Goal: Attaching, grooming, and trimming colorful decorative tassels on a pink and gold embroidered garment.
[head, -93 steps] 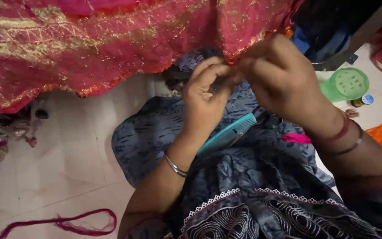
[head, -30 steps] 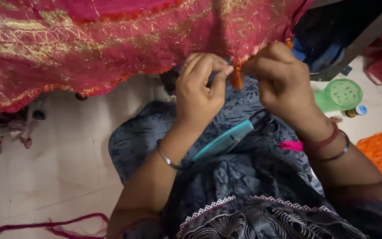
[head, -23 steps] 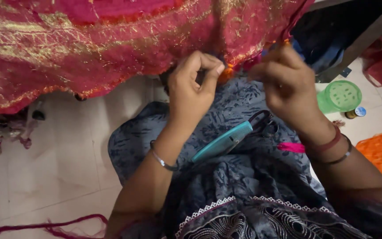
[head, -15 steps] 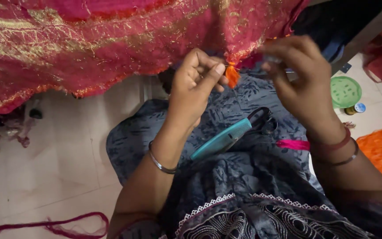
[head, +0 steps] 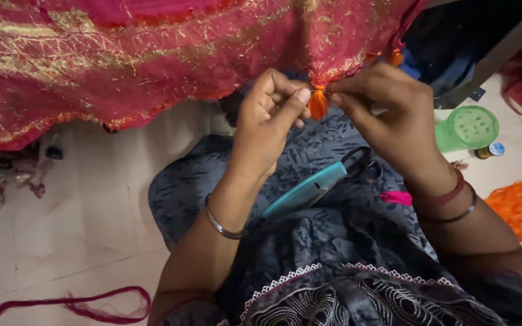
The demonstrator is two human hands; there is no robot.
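Tassel: small orange tassel (head: 318,104) hung at the hem of the red and gold cloth (head: 122,54), upper centre of frame, directly between the two hands.
Left hand: left hand (head: 267,130) sat just left of the tassel, thumb and forefinger pinched shut beside its top; whether they touched it, could not tell.
Right hand: right hand (head: 394,124) sat just right of it, fingertips closed on the hem or a thread at the tassel's head.
Cloth: draped across the whole top of frame.
Scissors: teal-handled scissors (head: 318,184) lay on the dark blue lap, below both hands, untouched.
Floor: green lidded container (head: 467,128) at right; pink thread (head: 74,302) at lower left.
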